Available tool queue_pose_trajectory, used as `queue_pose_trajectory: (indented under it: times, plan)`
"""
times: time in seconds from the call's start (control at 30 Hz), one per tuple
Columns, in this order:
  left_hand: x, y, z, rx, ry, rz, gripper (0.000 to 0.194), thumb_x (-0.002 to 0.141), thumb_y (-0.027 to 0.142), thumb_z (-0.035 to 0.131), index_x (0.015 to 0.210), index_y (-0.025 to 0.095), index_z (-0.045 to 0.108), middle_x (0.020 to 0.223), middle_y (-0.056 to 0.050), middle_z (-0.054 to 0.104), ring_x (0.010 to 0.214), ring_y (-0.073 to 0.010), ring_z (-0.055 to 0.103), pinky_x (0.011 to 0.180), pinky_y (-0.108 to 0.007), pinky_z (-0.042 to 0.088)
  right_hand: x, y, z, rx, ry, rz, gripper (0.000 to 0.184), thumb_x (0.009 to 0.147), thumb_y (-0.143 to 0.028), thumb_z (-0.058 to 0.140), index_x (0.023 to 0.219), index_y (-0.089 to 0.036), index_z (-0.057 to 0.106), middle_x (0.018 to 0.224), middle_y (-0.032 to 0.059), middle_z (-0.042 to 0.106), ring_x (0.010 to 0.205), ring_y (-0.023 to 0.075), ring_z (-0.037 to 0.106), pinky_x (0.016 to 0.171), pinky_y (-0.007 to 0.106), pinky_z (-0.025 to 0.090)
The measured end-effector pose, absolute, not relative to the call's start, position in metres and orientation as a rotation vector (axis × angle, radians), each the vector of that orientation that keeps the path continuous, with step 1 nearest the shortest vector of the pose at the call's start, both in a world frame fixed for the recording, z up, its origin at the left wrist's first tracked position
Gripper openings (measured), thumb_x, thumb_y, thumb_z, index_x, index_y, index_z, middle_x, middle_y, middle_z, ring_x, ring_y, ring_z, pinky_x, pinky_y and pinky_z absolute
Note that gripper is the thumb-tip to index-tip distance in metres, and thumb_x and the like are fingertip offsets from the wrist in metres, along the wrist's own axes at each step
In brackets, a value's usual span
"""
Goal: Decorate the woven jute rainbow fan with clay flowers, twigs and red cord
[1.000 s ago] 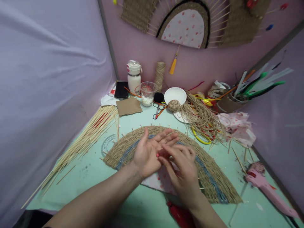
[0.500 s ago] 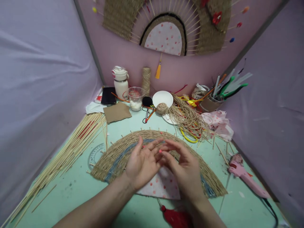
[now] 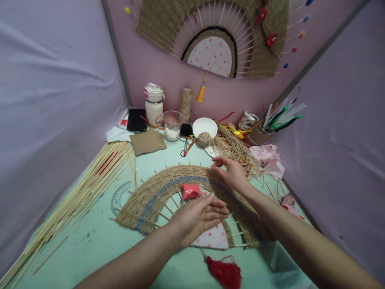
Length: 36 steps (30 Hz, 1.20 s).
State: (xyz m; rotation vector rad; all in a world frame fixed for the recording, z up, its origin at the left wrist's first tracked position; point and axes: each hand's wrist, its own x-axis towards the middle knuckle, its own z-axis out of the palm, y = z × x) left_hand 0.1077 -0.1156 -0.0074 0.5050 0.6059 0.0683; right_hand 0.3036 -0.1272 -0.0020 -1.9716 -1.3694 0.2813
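Half-curled right hand (can't tell if gripping) has moved from uncurled left hand to upper edge of woven fan on table, so palm work seems paused.

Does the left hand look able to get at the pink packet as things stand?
Probably yes: the pink packet lies on the woven fan just beyond the left hand, with nothing seen covering it, and the right hand is off to the packet's right.
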Motion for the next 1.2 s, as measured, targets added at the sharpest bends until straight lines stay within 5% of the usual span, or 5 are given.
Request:
queue_pose_trajectory:
  times: [1.2]
  plan:
    - [0.106,-0.113,0.002,0.544,0.598,0.031,0.035,0.096,0.039,0.050,0.085,0.012,0.070,0.092,-0.011,0.073,0.090,-0.0169,0.070,0.090,-0.031,0.047,0.309,-0.115,-0.041,-2.048,-1.640,0.136,0.018,0.084,-0.026,0.064,0.102,-0.024,0.065,0.090,0.0036,0.077,0.097,0.0275,0.064,0.092,0.046,0.033]
